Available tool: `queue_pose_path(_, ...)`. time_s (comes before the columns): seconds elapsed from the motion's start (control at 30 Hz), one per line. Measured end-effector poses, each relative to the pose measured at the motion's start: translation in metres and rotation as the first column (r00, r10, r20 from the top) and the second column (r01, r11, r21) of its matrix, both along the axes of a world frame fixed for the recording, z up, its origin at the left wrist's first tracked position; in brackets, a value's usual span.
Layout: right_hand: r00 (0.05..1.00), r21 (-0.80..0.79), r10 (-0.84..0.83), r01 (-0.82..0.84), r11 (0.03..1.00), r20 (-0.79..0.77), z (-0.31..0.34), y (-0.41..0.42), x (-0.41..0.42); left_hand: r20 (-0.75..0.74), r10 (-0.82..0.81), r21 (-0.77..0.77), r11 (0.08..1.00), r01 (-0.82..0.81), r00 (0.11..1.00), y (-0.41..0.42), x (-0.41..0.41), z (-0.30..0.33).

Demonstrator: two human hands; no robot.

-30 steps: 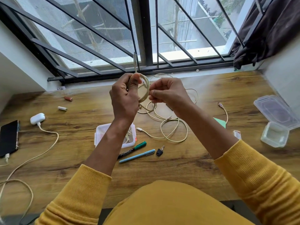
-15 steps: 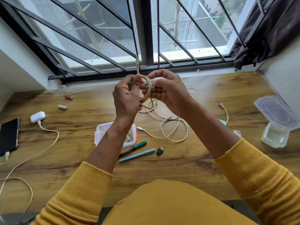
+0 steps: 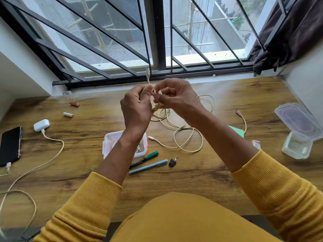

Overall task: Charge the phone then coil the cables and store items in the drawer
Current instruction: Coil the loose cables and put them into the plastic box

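Above the middle of the wooden desk (image 3: 201,173), my left hand (image 3: 135,109) grips a small coil of cream cable (image 3: 156,107), one plug end sticking up past my thumb. My right hand (image 3: 176,97) pinches the same cable at the coil's top. The cable's loose length (image 3: 188,138) trails in loops on the desk below. At the far left lies a black phone (image 3: 9,145) with a cable plugged into its near end. A white charger (image 3: 41,125) with its own cable (image 3: 52,154) sits beside it.
A clear plastic box (image 3: 111,145) sits under my left forearm. A green marker (image 3: 146,158), a blue pen (image 3: 148,166) and a small key (image 3: 172,161) lie near it. Two batteries (image 3: 71,109) are at back left; a clear container and lid (image 3: 298,133) at right.
My right hand has come up and over the coil's top, closer to my left thumb, bringing cable round the coil. Both hands sit slightly higher.
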State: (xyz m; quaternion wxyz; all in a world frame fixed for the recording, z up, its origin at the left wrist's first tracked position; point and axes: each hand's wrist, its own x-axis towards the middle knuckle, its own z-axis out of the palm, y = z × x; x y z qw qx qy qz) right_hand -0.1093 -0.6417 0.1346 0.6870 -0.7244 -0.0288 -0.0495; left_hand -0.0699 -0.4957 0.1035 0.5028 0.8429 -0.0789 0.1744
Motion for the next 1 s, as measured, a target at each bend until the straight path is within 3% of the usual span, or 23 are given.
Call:
queue_pose_path(0.1, 0.994, -0.056, -0.094, 0.091, 0.994, -0.057, 0.003, 0.0, 0.003, 0.005, 0.024, 0.025, 0.999, -0.024, 1.0, 0.0, 0.001, -0.001)
queue_pose_path(0.23, 0.979, -0.132, -0.204, 0.202, 0.97, -0.003, 0.002, -0.004, 0.004, 0.035, 0.005, 0.049, 0.999, -0.006, 0.999, -0.001, 0.005, -0.006)
queue_pose_path(0.57, 0.975, 0.1, -0.139, 0.123, 0.987, 0.175, 0.021, -0.004, 0.001, -0.032, -0.026, 0.133, 0.991, 0.03, 0.999, 0.002, 0.006, -0.03)
queue_pose_path(0.67, 0.984, 0.176, -0.127, 0.104, 0.979, 0.126, 0.017, -0.007, 0.0, -0.045, -0.002, 0.149, 0.989, 0.008, 0.999, 0.008, 0.009, -0.032)
queue_pose_path(0.77, 0.978, 0.27, -0.208, 0.198, 0.942, 0.008, 0.011, -0.01, 0.001, -0.017, 0.004, 0.17, 0.985, -0.001, 1.0, 0.013, 0.01, -0.03)
queue_pose_path(0.87, 0.946, 0.195, -0.316, 0.323, 0.926, -0.069, 0.002, -0.017, 0.007, -0.001, -0.048, 0.168, 0.985, 0.047, 0.999, 0.014, 0.005, -0.027)
queue_pose_path(1.0, 0.898, -0.076, -0.433, 0.427, 0.901, -0.076, -0.012, -0.026, 0.011, 0.02, -0.128, 0.083, 0.989, 0.126, 0.992, 0.014, -0.003, -0.023)
